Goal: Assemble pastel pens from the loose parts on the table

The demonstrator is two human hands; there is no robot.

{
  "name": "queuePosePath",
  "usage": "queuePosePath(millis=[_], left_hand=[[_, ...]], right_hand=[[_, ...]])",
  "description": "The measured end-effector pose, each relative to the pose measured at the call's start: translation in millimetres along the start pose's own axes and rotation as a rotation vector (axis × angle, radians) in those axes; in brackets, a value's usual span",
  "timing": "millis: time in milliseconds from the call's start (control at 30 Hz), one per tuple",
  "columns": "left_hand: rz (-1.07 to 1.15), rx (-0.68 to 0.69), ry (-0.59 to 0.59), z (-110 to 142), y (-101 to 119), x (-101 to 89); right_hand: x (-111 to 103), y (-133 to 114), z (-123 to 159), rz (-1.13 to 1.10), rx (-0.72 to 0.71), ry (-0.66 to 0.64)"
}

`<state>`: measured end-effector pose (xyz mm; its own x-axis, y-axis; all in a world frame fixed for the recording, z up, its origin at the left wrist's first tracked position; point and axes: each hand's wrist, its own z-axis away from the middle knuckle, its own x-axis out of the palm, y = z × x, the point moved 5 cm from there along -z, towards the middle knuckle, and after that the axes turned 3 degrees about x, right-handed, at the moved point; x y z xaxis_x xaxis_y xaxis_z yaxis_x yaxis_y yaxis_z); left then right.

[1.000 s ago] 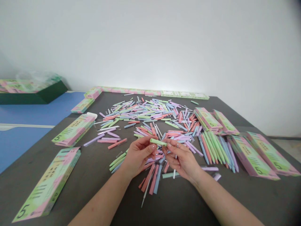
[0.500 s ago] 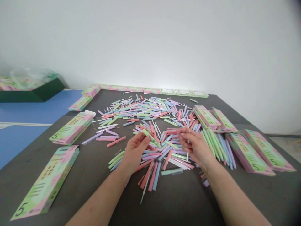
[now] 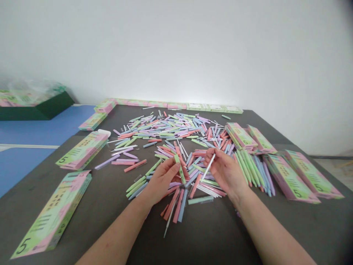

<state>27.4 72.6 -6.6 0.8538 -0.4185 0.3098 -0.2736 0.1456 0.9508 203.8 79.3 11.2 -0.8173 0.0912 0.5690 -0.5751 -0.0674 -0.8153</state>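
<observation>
Pastel boxes marked 5 (image 3: 82,151) around a dark tabletop (image 3: 209,235), a dark green tray (image 3: 55,105) on a blue surface (image 3: 41,125) beyond

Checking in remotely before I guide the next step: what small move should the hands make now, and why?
Probably bring the white refill in the right hand toward the green pen barrel in the left hand and line up their ends. Each hand grips one slim part, and the two are already close together above the scattered pastel pen parts.
</observation>
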Motion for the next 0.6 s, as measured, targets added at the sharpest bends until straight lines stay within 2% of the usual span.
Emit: queuePosePath(millis=[167, 267, 600], left_hand=[[-0.287, 0.020, -0.161, 1.8, 0.1, 7.9], [-0.402, 0.045, -0.200, 3.0, 0.4, 10.2], [-0.399, 0.007, -0.253, 4.8, -2.0, 12.3]], right_hand=[[7.4, -9.2, 8.3, 0.031, -0.099, -0.024], [11.3, -13.2, 12.8, 0.036, -0.149, -0.032], [7.3, -20.9, 12.7, 0.133, -0.276, -0.038]])
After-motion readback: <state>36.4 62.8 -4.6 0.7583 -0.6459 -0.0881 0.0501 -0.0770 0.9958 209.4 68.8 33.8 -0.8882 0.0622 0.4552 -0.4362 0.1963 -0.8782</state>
